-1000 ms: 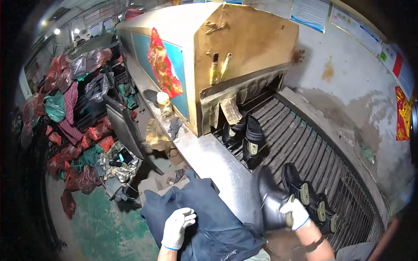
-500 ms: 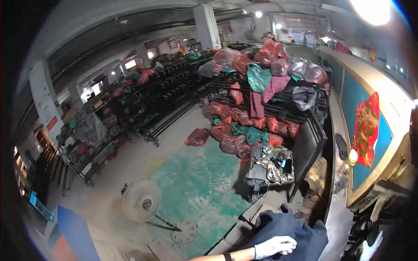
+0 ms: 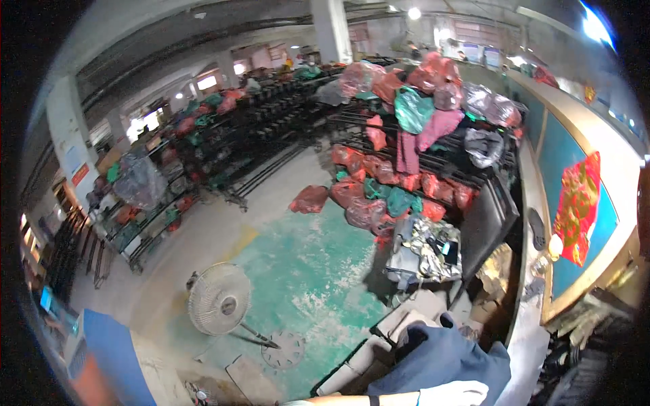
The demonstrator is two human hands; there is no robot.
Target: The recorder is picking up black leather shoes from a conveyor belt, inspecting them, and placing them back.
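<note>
My left hand (image 3: 455, 393), in a white glove, reaches in low across the front of a dark blue cloth (image 3: 450, 355). The lower edge cuts off part of the hand. Its visible fingers extend to the right, loosely bent, and nothing shows in them. A dark band circles the wrist. Whether the hand touches the cloth or only hovers over it, I cannot tell. The cloth lies rumpled over something I cannot make out. My right hand is out of view.
A pedestal fan (image 3: 220, 299) stands on the green floor. Beyond the cloth, a chair (image 3: 484, 230) sits beside a pile of shiny silvery material (image 3: 428, 250). Red bags (image 3: 362, 203) lie below loaded racks. A blue panel (image 3: 115, 358) rises at lower left; a counter (image 3: 531, 325) runs along the right.
My left hand has moved right and down, partly past the lower edge. The white-gloved right hand at lower right has left the picture. The view has shifted slightly.
</note>
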